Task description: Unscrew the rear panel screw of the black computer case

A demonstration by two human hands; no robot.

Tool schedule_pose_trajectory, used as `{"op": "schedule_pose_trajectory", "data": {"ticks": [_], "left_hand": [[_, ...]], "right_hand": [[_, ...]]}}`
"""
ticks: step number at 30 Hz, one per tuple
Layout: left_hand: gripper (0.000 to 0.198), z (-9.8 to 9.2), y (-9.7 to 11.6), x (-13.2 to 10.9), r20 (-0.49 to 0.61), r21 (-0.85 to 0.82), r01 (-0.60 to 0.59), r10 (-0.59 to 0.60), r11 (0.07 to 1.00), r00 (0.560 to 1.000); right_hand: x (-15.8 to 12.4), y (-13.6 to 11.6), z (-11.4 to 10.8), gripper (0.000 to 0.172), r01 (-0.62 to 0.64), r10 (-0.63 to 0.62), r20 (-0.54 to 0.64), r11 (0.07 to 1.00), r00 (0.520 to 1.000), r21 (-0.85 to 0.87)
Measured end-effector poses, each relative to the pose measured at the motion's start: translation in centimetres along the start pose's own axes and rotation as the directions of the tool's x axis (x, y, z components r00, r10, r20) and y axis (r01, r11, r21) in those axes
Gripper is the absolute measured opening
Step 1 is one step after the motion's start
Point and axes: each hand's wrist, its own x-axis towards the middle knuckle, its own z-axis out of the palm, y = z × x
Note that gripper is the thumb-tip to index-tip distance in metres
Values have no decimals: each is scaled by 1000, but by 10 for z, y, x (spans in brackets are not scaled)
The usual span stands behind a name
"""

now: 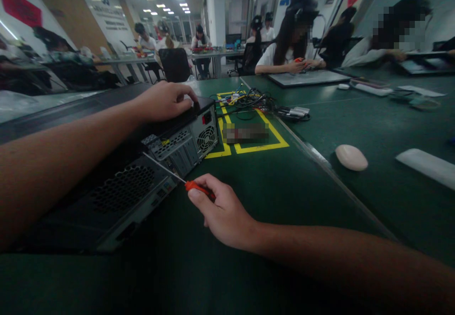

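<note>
A black desktop computer case (117, 187) lies on its side on the green table (270, 196), its grey rear panel with a fan grille facing right. My left hand (165, 100) rests flat on the case's top far corner, fingers curled over the edge. My right hand (222, 210) is closed around the red handle of a screwdriver (177, 178). The thin metal shaft points up and left, with its tip against the rear panel of the case.
A yellow-taped rectangle (261, 146) marks the table beyond the case, with a tangle of cables (256, 101) behind it. A pale mouse (351, 157) and a white keyboard (426, 165) lie to the right. Several people sit at tables further back.
</note>
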Motion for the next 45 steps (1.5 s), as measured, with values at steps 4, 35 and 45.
{"op": "schedule_pose_trajectory", "data": {"ticks": [4,35,45], "left_hand": [[50,1,-1,0,3,14,-15,15,1000,1000],[50,-1,2,-2,19,10,-10,9,1000,1000],[52,-2,2,-2,16,16,-7,7,1000,1000]], "right_hand": [[1,1,1,21,-3,3,4,1000,1000,-11],[-1,-5,0,18,15,-16,-32,1000,999,-11],[-2,-8,0,17,-26,27,-25,999,999,20]]}}
